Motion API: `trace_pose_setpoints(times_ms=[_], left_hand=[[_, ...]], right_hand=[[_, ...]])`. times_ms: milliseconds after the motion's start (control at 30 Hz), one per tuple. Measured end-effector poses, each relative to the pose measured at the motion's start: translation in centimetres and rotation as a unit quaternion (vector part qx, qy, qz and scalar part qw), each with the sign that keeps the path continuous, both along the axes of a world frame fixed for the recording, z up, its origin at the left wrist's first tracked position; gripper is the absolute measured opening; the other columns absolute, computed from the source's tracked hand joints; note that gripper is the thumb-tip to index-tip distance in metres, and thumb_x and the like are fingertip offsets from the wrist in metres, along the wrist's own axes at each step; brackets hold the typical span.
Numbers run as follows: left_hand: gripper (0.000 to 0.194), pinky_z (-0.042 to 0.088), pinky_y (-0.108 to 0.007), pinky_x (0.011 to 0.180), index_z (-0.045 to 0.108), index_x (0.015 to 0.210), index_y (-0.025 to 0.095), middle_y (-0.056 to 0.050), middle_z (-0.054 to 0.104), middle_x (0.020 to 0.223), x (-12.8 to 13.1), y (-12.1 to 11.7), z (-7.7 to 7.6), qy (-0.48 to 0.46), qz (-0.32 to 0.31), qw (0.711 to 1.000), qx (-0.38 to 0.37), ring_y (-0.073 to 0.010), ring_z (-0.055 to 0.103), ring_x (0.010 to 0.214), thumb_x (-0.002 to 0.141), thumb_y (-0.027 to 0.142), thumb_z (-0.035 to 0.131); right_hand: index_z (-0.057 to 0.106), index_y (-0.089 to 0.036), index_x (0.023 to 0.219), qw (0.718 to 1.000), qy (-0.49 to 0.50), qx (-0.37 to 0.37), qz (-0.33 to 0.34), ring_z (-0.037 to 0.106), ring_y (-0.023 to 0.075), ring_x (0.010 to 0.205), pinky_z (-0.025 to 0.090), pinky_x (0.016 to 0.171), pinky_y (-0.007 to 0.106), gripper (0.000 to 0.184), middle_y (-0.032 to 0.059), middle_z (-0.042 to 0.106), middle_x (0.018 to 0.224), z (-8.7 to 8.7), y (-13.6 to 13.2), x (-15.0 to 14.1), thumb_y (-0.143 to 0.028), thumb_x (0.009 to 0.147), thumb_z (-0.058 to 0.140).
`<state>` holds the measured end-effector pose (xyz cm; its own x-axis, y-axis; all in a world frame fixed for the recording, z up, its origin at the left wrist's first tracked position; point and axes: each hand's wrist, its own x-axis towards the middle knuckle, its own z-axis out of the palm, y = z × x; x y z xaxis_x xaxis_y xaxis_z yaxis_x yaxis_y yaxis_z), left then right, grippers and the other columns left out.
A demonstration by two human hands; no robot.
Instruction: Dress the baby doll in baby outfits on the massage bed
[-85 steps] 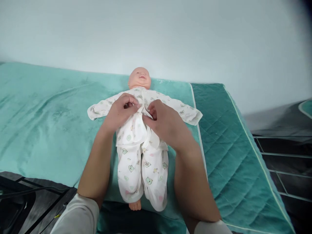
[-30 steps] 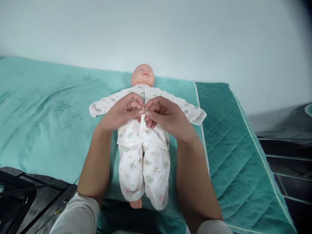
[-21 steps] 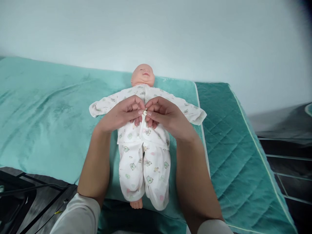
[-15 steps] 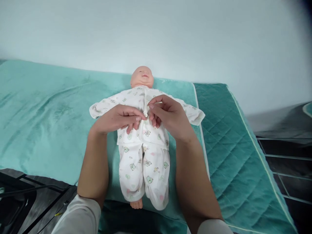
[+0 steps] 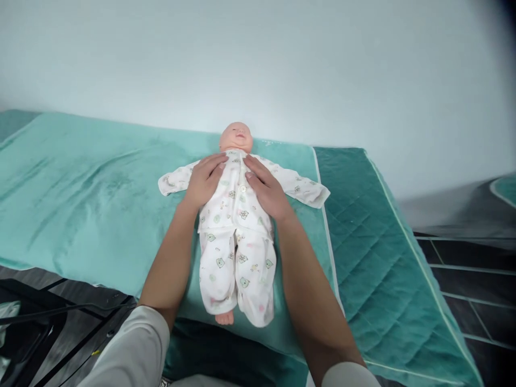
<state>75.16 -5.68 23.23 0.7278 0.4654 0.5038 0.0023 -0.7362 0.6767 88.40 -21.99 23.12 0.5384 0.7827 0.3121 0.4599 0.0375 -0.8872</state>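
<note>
A baby doll lies on its back, head toward the wall, its arms out to the sides. It wears a white printed top and matching trousers. My left hand lies flat on the left side of the doll's chest, fingers stretched out. On the other side of the chest rests my right hand, fingers also extended. Between the hands runs the top's front edge, with a button showing. One bare foot sticks out of a trouser leg; the other foot is hidden.
Under the doll is a light green blanket over a darker quilted cover. A white wall stands behind the bed. Black frame parts and a cable are at lower left, and dark flooring with pale lines is at right.
Both hands have left the button at the middle of the top. They have moved up and apart, flattening onto the two sides of the chest. The camera view has shifted slightly.
</note>
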Motion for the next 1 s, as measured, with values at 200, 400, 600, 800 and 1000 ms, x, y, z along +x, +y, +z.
trace_pose_setpoints(times_ms=[200, 400, 600, 800, 1000], left_hand=[[0.048, 0.024, -0.052, 0.13, 0.062, 0.141, 0.023, -0.009, 0.054, 0.158, -5.2, 0.2, -2.5, 0.14, 0.213, 0.962, 0.096, -0.0274, 0.043, 0.151, 0.096, 0.02, 0.046], [0.067, 0.029, -0.059, 0.127, 0.052, 0.154, 0.019, -0.017, 0.03, 0.171, -9.8, 1.1, -4.1, 0.202, 0.333, 0.92, 0.053, -0.0366, 0.031, 0.158, 0.087, 0.011, 0.051], [0.062, 0.039, -0.054, 0.123, 0.054, 0.153, 0.019, -0.016, 0.043, 0.165, -11.1, 3.8, -4.3, 0.228, 0.341, 0.912, -0.008, -0.036, 0.052, 0.145, 0.092, 0.017, 0.046], [0.058, 0.039, -0.044, 0.126, 0.063, 0.145, 0.016, -0.012, 0.052, 0.159, -12.6, 5.5, -3.4, 0.14, 0.365, 0.92, 0.032, -0.0275, 0.051, 0.147, 0.093, 0.016, 0.04], [0.053, 0.036, -0.047, 0.126, 0.07, 0.134, 0.018, -0.011, 0.052, 0.159, -12.6, 4.5, -3.7, 0.173, 0.361, 0.912, 0.085, -0.0297, 0.045, 0.15, 0.091, 0.013, 0.039]], right_hand=[[0.043, -0.032, 0.159, 0.963, -0.194, -0.186, -0.026, 0.025, 0.0243, 0.16, 0.01, 0.132, 0.058, 0.056, 0.0019, 0.034, 0.169, -2.0, -5.4, 2.7, -0.053, 0.107, 0.034], [0.033, -0.021, 0.164, 0.903, -0.252, -0.283, -0.201, 0.026, 0.0335, 0.159, 0.023, 0.127, 0.065, 0.069, 0.0136, 0.028, 0.17, -6.3, -12.3, 5.5, -0.044, 0.1, 0.049], [0.06, -0.015, 0.147, 0.928, -0.19, -0.208, -0.243, 0.044, 0.0332, 0.149, 0.039, 0.123, 0.052, 0.054, 0.0186, 0.041, 0.163, -7.3, -12.9, 7.4, -0.026, 0.095, 0.049], [0.076, -0.012, 0.125, 0.94, -0.159, -0.149, -0.264, 0.061, 0.0283, 0.134, 0.045, 0.12, 0.047, 0.053, 0.0127, 0.065, 0.142, -7.5, -13.8, 9.5, -0.01, 0.088, 0.037], [0.076, -0.012, 0.119, 0.923, -0.235, -0.09, -0.292, 0.05, 0.0354, 0.142, 0.035, 0.123, 0.055, 0.053, 0.0173, 0.062, 0.144, -5.7, -14.0, 7.9, -0.004, 0.078, 0.043]])
